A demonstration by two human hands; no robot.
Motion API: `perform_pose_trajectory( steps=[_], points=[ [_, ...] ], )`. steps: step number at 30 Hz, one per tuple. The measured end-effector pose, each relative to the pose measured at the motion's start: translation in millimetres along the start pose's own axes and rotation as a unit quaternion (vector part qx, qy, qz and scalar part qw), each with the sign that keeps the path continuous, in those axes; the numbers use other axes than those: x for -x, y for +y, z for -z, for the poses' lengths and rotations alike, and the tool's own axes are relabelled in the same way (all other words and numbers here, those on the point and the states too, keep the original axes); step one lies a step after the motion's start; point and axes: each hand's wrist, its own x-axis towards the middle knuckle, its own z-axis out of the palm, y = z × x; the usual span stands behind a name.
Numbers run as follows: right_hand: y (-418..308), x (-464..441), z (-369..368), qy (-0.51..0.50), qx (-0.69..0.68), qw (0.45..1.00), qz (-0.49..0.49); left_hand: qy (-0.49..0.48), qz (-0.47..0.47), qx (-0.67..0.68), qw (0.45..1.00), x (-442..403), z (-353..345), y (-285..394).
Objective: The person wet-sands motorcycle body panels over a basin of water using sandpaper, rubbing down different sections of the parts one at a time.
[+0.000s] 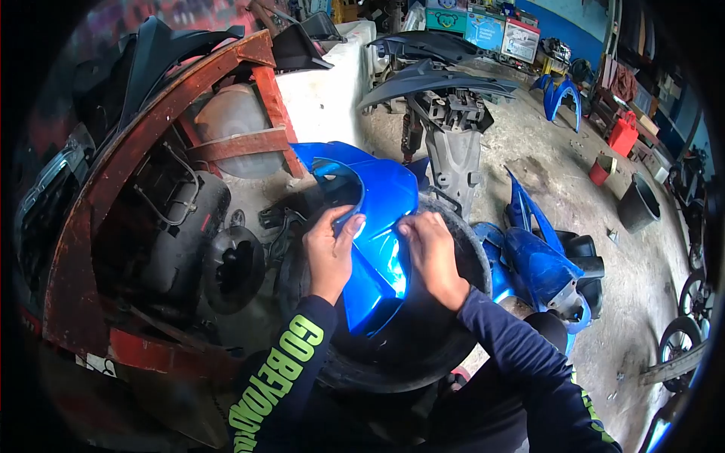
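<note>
A glossy blue motorcycle fairing panel (383, 198) is held up in front of me, over a wide black round tub (445, 340). My left hand (333, 251) grips its left edge, thumb on the face and fingers behind the rim of the curved cutout. At the right edge, my right hand (434, 253) is closed, with thumb and fingertips pinched against the panel. Whether those fingertips also hold something small is hidden. Bright light reflects off the panel's lower part, which narrows downward.
More blue fairing parts (540, 260) lie on the floor to the right. A red wooden frame (83, 241) stands at left, beside black parts. Ahead is a partly stripped motorcycle tail (453, 136). A black bucket (639, 204) and a red jerrycan (624, 134) are farther right.
</note>
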Motion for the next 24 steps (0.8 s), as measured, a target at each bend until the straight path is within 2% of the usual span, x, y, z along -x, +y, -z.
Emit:
perform_pose_trajectory(
  steps=[1,2,3,4,5,8,9,10,12,13,14,16,17,18,20,21,22,24],
  points=[
    [-2.8,4.2,-0.4,-0.025,0.010,1.000,0.003,0.005,0.017,0.016,1.000,0.7,-0.7,0.0],
    [-14.8,15.5,3.4,-0.091,0.000,0.994,0.055,0.010,0.029,0.032,0.999,-1.4,-1.0,0.5],
    [-28.5,27.6,0.8,-0.097,-0.030,0.993,0.063,0.010,0.040,0.014,0.999,0.0,-0.6,-2.4],
    [-37.4,33.8,-1.5,-0.104,-0.059,0.990,0.069,0.008,0.014,-0.020,1.000,2.0,0.0,-3.3],
    [-30.4,26.9,7.3,-0.154,-0.017,0.986,0.069,0.009,0.006,-0.017,1.000,2.6,-1.0,-3.6],
    [-0.5,-0.7,-3.0,0.012,-0.015,1.000,-0.006,0.030,0.003,-0.031,0.999,4.9,-5.8,0.4],
    [-6.2,5.5,-3.3,-0.019,0.010,1.000,-0.016,0.050,-0.005,-0.047,0.998,2.0,-8.1,2.8],
    [-22.0,16.4,0.9,-0.074,0.003,0.997,0.022,0.052,-0.006,-0.046,0.998,2.8,-9.4,1.9],
    [-37.0,31.2,-8.3,-0.089,-0.043,0.994,0.037,0.016,-0.004,-0.012,1.000,9.3,-11.3,-0.9],
    [-27.3,24.8,-4.4,-0.100,-0.014,0.994,0.046,0.013,-0.016,-0.049,0.999,12.0,-11.3,-0.6],
    [-17.1,15.9,0.5,-0.081,0.012,0.996,0.019,0.010,-0.014,-0.051,0.999,13.4,-12.9,0.1],
    [-7.8,1.0,-0.9,-0.027,0.008,0.999,-0.041,0.075,-0.007,-0.040,0.996,14.2,-21.2,2.8],
    [-17.3,6.1,0.0,-0.040,-0.021,0.998,-0.043,0.099,-0.021,-0.033,0.994,15.3,-26.3,0.9],
    [-24.0,14.7,-4.0,-0.087,-0.039,0.995,0.009,0.101,-0.022,-0.029,0.994,17.7,-28.1,0.5],
    [-26.1,20.3,-10.3,-0.110,-0.088,0.990,-0.007,0.087,0.004,-0.017,0.996,20.6,-24.6,-1.2],
    [-17.6,14.3,-3.7,-0.098,-0.032,0.995,-0.009,0.086,-0.001,-0.034,0.996,20.9,-23.4,-1.4],
    [-6.9,8.4,-3.9,-0.048,-0.027,0.997,-0.062,0.086,0.000,-0.038,0.996,21.1,-22.2,0.1],
    [4.9,3.6,-7.2,-0.045,-0.047,0.986,-0.152,0.096,0.014,-0.042,0.994,19.5,-23.5,5.5]
  ],
)
